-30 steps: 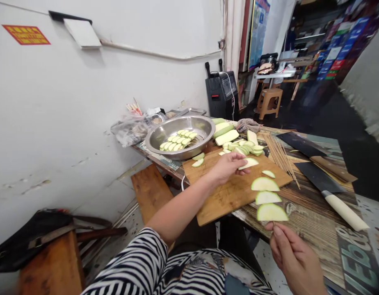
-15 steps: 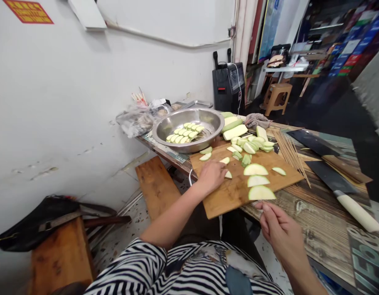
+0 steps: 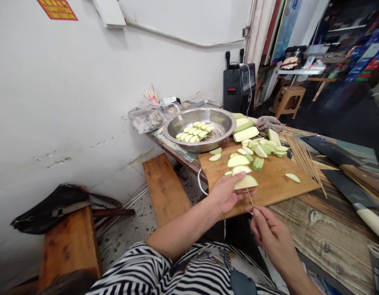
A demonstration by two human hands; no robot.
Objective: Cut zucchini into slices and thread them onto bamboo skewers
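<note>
My right hand [image 3: 271, 229] pinches the lower end of a thin wooden skewer [image 3: 250, 197] in front of the cutting board [image 3: 288, 186]. Three pale half-round zucchini slices [image 3: 246, 182] are lined up along the skewer, the closest one facing me. My left hand [image 3: 224, 195] grips that closest slice, thumb on its upper edge and fingers underneath. Loose cut zucchini pieces [image 3: 263, 148] are heaped at the board's far side, and one slice [image 3: 292, 178] lies alone to the right.
Beyond the board stands a steel basin [image 3: 229, 130] holding skewered slices [image 3: 194, 132]. Peeled zucchini [image 3: 245, 134] lie beside it. Bare skewers [image 3: 303, 157] and two cleavers, one with a pale handle [image 3: 371, 221], occupy the table's right. A wooden bench [image 3: 165, 188] is below left.
My left hand has moved from loose pieces on the board to the closest slice on the skewer. The skewered slices have shifted left and tilted. The view has swung slightly left.
</note>
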